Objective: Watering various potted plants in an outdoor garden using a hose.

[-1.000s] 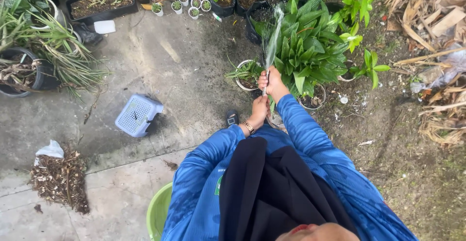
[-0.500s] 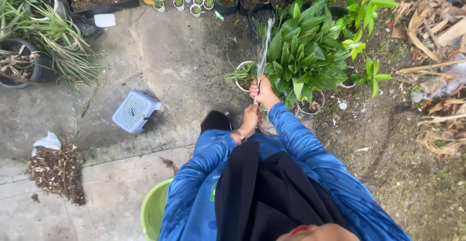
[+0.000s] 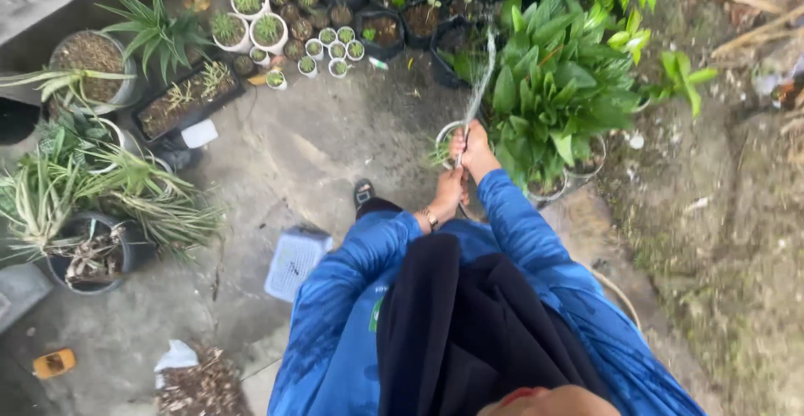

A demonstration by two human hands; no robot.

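— Right now: right hand (image 3: 477, 152) closed round hose nozzle (image 3: 460, 153), out front at arm's length. Left hand (image 3: 450, 190) just behind, gripping hose too, gold bracelet (image 3: 430, 218) on wrist.
— Water?
— Spraying up from nozzle as thin jet (image 3: 481, 72), over black pots (image 3: 456, 43). Big leafy green plant (image 3: 557, 89) just right of hands. Small white pots (image 3: 327, 51) farther back-left, concrete floor (image 3: 310, 148) below, blue perforated stool (image 3: 295, 263) near left elbow.

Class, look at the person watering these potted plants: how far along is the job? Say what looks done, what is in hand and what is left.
Done: cannot tell; no pot looks clearly soaked. In hand: both hands, right hand ahead of left hand, hold a hose whose spray falls by the big leafy plant. Left, probably: the small pots, planter tray and spiky plants, which the spray isn't reaching.
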